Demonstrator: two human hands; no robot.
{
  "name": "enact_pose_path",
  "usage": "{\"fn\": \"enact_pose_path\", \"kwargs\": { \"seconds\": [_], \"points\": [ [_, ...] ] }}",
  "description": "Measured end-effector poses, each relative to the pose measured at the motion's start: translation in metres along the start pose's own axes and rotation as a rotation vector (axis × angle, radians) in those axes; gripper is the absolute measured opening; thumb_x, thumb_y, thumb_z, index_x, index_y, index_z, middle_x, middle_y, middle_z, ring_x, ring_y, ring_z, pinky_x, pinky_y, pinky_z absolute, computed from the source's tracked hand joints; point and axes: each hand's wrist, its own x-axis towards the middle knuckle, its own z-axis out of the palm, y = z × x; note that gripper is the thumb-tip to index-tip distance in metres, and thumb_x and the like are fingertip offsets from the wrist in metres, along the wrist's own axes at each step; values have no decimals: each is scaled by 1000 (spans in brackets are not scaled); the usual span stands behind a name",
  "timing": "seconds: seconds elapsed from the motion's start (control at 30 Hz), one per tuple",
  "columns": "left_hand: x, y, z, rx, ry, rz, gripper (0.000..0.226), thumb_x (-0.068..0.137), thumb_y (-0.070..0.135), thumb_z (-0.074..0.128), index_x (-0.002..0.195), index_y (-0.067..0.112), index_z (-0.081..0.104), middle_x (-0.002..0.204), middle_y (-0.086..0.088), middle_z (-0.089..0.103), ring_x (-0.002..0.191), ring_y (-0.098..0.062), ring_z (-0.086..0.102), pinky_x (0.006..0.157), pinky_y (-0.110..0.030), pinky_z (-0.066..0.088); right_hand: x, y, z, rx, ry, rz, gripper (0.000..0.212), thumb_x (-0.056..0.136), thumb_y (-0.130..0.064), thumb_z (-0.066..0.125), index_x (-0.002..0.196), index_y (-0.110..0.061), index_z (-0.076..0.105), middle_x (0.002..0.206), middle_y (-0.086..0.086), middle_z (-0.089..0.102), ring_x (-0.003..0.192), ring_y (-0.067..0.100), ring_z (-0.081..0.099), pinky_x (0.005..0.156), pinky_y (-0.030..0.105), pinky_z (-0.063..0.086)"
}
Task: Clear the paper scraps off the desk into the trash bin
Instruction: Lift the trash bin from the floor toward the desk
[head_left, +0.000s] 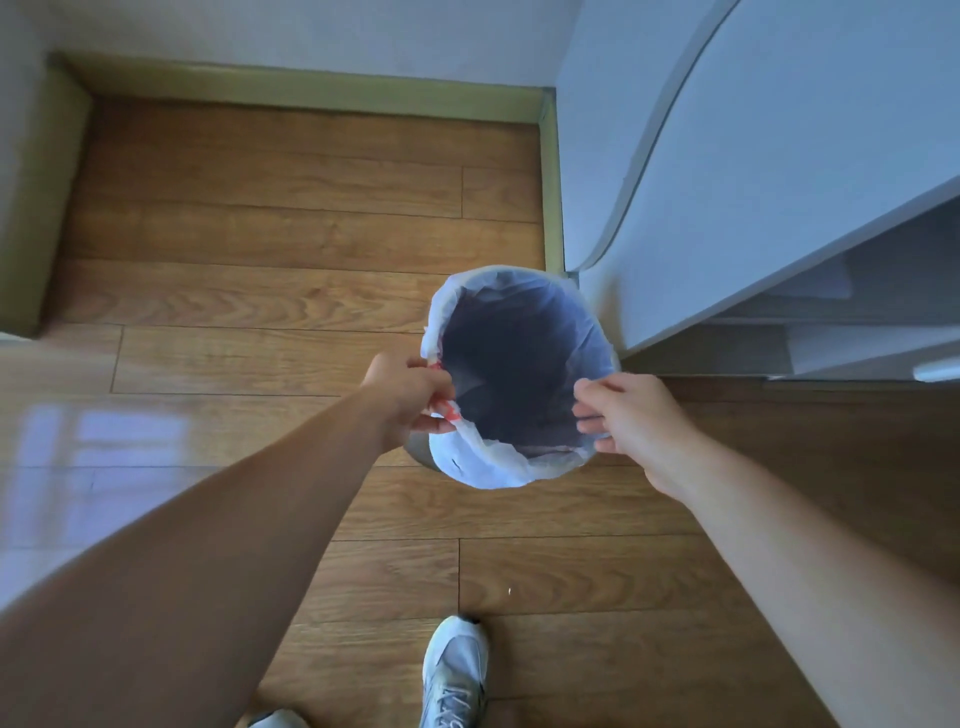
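A round trash bin (519, 467) lined with a white plastic bag stands on the wooden floor, and its inside looks dark. My left hand (408, 397) pinches the bag's rim on the left side, where red print shows. My right hand (631, 415) grips the bag's rim on the right side. No paper scraps or desk top are in view.
White furniture (727, 182) with open shelves stands right behind the bin on the right. A green baseboard (311, 96) runs along the far wall and left corner. My white shoe (454, 670) is on the floor below the bin.
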Motion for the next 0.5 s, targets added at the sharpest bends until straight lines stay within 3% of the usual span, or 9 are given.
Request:
{"fn": "enact_pose_path", "kwargs": {
  "seconds": [0.2, 0.5],
  "points": [
    [-56, 14, -57, -82, 86, -35, 10, 76, -12, 63, 83, -7, 65, 43, -11, 61, 38, -18, 60, 47, -34, 58, -43, -54, 14, -52, -53, -82, 21, 95, -36, 52, 89, -21, 65, 96, 6, 70, 87, 17, 68, 68, 27, 54],
    [-198, 52, -165, -258, 190, -55, 11, 80, -8, 62, 90, -7, 65, 40, -9, 63, 39, -19, 65, 47, -34, 57, -176, -184, 42, -126, -115, -260, 21, 96, -38, 52, 91, -23, 65, 94, -1, 70, 85, 13, 69, 72, 25, 58]
  ]
}}
